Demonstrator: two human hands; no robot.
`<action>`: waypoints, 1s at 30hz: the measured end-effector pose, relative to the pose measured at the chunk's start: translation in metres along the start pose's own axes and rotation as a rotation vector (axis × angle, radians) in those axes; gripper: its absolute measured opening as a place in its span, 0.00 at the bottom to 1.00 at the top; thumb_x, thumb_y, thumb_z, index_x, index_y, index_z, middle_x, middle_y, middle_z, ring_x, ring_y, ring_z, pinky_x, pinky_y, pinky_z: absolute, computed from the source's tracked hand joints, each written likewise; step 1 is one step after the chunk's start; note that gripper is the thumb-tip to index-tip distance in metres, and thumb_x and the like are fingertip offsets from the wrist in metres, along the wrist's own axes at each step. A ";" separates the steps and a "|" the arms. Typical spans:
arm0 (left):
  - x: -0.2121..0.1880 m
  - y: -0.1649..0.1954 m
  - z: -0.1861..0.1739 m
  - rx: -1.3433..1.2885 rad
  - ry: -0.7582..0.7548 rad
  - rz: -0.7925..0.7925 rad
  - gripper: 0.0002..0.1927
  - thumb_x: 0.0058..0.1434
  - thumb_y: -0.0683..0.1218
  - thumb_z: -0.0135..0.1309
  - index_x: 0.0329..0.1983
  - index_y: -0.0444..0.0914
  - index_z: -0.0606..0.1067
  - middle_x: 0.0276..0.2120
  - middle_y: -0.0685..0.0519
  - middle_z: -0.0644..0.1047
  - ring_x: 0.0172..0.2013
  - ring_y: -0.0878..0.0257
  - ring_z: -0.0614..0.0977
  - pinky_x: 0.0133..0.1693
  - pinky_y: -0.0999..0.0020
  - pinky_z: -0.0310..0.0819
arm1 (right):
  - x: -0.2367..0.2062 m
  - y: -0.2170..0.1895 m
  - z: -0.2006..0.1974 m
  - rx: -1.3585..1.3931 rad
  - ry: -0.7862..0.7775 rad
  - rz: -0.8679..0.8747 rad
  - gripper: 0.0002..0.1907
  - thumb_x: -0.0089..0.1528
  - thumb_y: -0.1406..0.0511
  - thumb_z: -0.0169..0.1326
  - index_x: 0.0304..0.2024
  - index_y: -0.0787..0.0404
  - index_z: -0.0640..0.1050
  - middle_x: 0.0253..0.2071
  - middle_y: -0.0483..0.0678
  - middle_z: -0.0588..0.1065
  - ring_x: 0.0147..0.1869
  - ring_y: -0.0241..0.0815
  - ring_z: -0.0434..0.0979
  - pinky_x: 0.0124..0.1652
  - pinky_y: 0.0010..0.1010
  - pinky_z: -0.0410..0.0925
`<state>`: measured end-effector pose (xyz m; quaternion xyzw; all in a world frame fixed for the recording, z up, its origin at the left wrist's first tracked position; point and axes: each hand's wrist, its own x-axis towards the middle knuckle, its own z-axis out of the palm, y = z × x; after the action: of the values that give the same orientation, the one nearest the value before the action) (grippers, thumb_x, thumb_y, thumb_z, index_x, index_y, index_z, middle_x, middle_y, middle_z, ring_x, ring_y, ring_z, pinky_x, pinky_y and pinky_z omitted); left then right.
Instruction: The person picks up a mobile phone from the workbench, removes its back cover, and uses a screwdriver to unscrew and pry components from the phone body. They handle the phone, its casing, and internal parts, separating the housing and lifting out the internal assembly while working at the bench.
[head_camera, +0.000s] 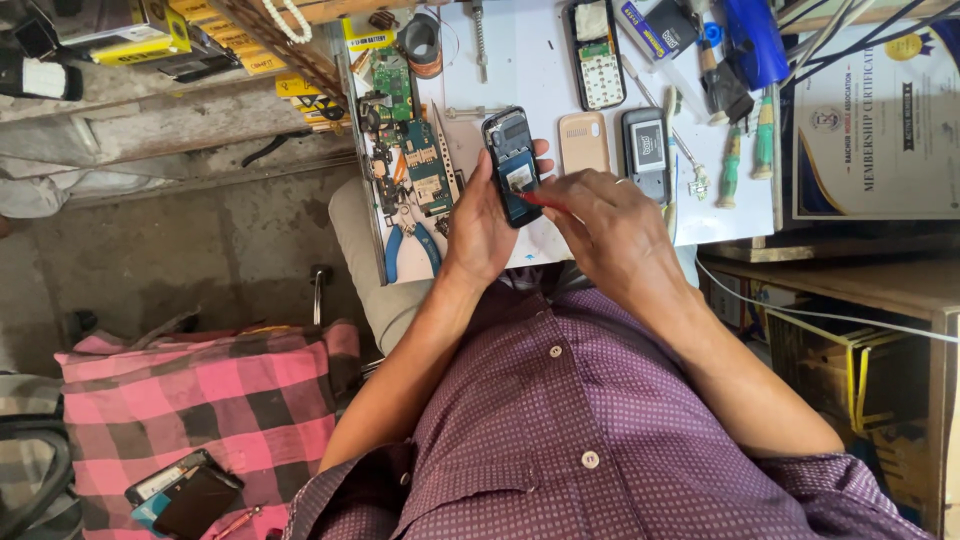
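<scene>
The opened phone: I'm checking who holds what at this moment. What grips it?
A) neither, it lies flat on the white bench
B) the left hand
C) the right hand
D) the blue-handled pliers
B: the left hand wraps the opened phone from below, while the right hand brings a thin red tool to its exposed back.

White workbench (520, 60) — circuit boards (412, 130), pliers (410, 245), phone shells (584, 140), screwdrivers (745, 150).
</scene>
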<state>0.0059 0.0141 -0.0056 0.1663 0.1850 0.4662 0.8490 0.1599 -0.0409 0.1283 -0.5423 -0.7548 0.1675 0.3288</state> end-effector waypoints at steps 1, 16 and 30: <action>0.000 0.000 0.000 0.002 0.000 0.000 0.30 0.79 0.60 0.36 0.69 0.32 0.66 0.61 0.44 0.75 0.60 0.55 0.77 0.65 0.55 0.70 | 0.001 0.000 0.000 -0.018 -0.021 0.033 0.09 0.64 0.70 0.60 0.48 0.61 0.80 0.41 0.51 0.79 0.42 0.54 0.79 0.42 0.41 0.71; 0.000 -0.001 -0.001 -0.015 0.020 0.013 0.29 0.79 0.59 0.35 0.69 0.32 0.66 0.61 0.43 0.75 0.60 0.54 0.77 0.64 0.54 0.72 | 0.006 -0.006 -0.006 0.080 -0.100 0.188 0.13 0.65 0.70 0.60 0.52 0.62 0.81 0.38 0.54 0.79 0.36 0.52 0.81 0.35 0.39 0.72; -0.001 -0.002 -0.002 -0.005 0.030 0.018 0.28 0.80 0.58 0.35 0.70 0.32 0.66 0.62 0.42 0.74 0.61 0.54 0.77 0.65 0.54 0.71 | 0.006 -0.005 -0.010 0.112 -0.175 0.285 0.14 0.65 0.71 0.58 0.53 0.59 0.82 0.39 0.53 0.80 0.41 0.52 0.82 0.39 0.39 0.72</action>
<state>0.0055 0.0123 -0.0082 0.1586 0.1952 0.4767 0.8423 0.1616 -0.0383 0.1404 -0.6079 -0.6856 0.3008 0.2645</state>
